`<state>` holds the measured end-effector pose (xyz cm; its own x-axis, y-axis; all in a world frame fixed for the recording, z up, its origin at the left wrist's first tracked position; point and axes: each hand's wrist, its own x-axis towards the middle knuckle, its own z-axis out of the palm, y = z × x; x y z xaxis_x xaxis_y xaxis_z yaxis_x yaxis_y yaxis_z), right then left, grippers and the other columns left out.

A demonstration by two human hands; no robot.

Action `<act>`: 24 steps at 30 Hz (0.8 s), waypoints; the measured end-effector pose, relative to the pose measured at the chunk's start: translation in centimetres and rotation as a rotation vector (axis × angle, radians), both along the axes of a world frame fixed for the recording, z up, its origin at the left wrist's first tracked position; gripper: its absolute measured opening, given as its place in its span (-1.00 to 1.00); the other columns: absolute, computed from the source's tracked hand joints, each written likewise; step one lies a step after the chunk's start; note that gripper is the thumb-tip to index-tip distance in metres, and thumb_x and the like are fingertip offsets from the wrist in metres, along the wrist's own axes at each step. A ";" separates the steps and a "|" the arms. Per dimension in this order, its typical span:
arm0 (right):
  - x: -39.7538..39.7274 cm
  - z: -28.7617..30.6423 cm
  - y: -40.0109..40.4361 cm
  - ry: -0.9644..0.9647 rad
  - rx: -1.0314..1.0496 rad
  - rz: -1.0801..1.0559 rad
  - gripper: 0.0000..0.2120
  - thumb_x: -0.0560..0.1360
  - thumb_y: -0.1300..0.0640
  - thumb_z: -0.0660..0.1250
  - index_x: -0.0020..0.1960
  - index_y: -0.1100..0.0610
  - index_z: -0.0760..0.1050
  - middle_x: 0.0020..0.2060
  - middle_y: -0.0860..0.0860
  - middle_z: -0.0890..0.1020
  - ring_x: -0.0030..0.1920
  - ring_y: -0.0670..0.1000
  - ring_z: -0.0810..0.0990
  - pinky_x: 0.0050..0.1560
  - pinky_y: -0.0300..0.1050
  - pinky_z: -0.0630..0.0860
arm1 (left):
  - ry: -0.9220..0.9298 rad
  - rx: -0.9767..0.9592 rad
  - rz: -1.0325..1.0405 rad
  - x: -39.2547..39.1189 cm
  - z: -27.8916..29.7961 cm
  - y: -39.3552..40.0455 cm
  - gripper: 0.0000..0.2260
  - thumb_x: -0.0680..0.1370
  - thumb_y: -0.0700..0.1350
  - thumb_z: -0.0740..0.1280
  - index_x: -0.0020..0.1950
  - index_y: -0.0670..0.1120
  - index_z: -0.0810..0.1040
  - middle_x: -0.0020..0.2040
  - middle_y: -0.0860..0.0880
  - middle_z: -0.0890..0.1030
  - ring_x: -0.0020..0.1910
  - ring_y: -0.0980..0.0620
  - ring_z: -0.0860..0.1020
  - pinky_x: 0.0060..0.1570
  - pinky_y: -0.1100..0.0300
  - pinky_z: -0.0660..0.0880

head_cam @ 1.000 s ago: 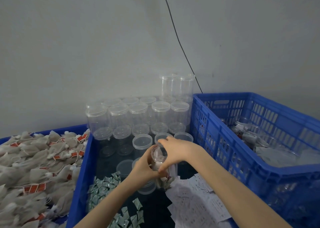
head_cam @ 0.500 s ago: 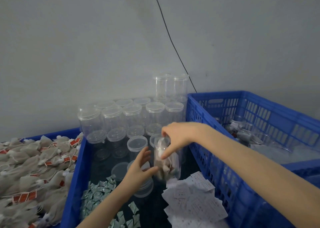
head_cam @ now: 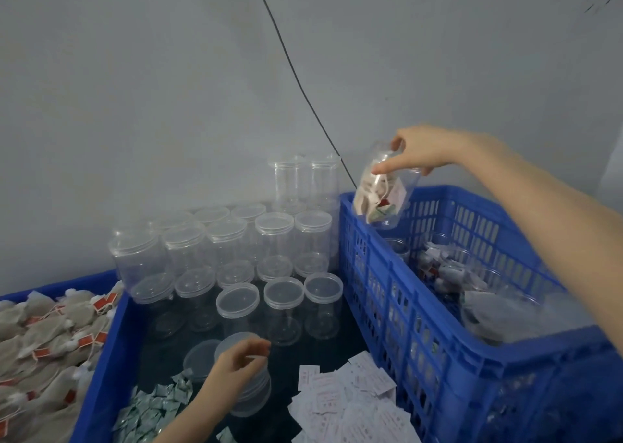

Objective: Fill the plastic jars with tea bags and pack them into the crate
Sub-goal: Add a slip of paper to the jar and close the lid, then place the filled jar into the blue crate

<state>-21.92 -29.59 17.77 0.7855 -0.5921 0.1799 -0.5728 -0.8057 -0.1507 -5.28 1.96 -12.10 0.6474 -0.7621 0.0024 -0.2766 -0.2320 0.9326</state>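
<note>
Over the crate's (head_cam: 448, 358) near corner, I am holding the filled jar (head_cam: 384, 195) tilted in my right hand (head_cam: 426, 152), fingers pinching its capped top so it can go down among the jars already packed there. Low in the tray (head_cam: 101, 368), my left hand (head_cam: 241, 363) is hovering with fingers loosely curled over a lidded jar (head_cam: 251, 380), probably reaching for it, though blur hides any contact.
</note>
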 end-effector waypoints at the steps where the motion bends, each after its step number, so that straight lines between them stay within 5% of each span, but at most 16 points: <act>1: -0.3 -0.3 -1.5 0.017 -0.001 -0.044 -0.06 0.22 -0.51 0.31 0.24 0.26 0.48 0.12 0.13 0.57 -0.15 0.09 0.64 -0.23 -0.09 0.63 | 0.011 0.006 0.001 0.1 -0.1 0.0 -0.78 0.54 -0.36 0.30 -0.01 -0.05 0.59 -0.05 -0.02 0.65 -0.08 0.13 0.60 -0.13 0.34 0.47; 5: -0.7 -3.3 -5.8 0.124 -0.010 -0.185 -0.32 0.34 -0.41 0.39 -0.13 0.26 0.52 -0.19 0.14 0.65 -0.32 0.07 0.61 -0.28 -0.13 0.52 | 0.014 0.033 -0.013 0.6 -0.6 -0.3 -0.78 0.52 -0.38 0.32 -0.04 -0.08 0.62 -0.15 -0.01 0.69 -0.15 0.12 0.61 -0.15 0.36 0.47; 8: -0.9 -6.8 -7.6 0.186 0.074 -0.269 -0.41 0.36 -0.34 0.45 -0.21 0.21 0.44 -0.26 0.08 0.57 -0.32 0.07 0.59 -0.25 -0.14 0.48 | 0.048 0.034 -0.016 0.6 -0.7 -0.4 -0.80 0.51 -0.41 0.33 -0.06 -0.12 0.63 -0.21 0.02 0.70 -0.21 0.17 0.62 -0.19 0.36 0.48; 13: -0.5 -12.3 -8.8 0.349 0.030 -0.341 -0.16 0.37 -0.32 0.44 0.39 0.24 0.35 0.29 0.14 0.47 0.14 0.13 0.56 0.00 -0.06 0.53 | 0.080 -0.006 -0.020 0.8 -0.7 -0.2 -0.83 0.49 -0.39 0.36 -0.05 -0.15 0.65 -0.16 -0.07 0.70 -0.14 0.06 0.64 -0.08 0.35 0.49; 17: 0.1 -15.8 -9.3 0.387 0.022 -0.323 -0.11 0.40 -0.27 0.45 0.50 0.21 0.20 0.40 0.14 0.36 0.32 0.13 0.46 0.21 -0.03 0.47 | 0.082 -0.057 -0.004 1.2 -0.8 -0.6 -0.79 0.45 -0.46 0.36 -0.08 -0.18 0.65 -0.13 -0.12 0.69 -0.08 -0.03 0.65 0.03 0.23 0.54; 20: 0.4 -17.7 -9.5 0.423 0.046 -0.294 -0.07 0.46 -0.23 0.41 0.56 0.24 0.06 0.47 0.16 0.26 0.41 0.14 0.37 0.32 -0.01 0.42 | 0.099 -0.054 0.022 1.5 -0.3 -1.7 -0.79 0.46 -0.49 0.32 -0.09 -0.22 0.63 -0.20 -0.18 0.68 -0.11 -0.11 0.63 -0.13 0.27 0.53; 24: 1.3 -20.3 -9.3 0.505 0.094 -0.234 -0.06 0.47 -0.17 0.44 0.57 0.26 0.02 0.49 0.19 0.20 0.45 0.18 0.32 0.38 0.04 0.38 | 0.087 -0.071 0.038 2.0 1.5 -3.8 -0.79 0.50 -0.44 0.29 -0.08 -0.17 0.62 -0.22 -0.05 0.70 -0.20 0.03 0.61 -0.25 0.27 0.50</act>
<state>-20.61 -38.86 -2.53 0.6061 -0.7565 -0.2457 -0.7545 -0.6446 0.1236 -3.32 -1.86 -10.64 0.6760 -0.7369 -0.0023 -0.1857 -0.1735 0.9672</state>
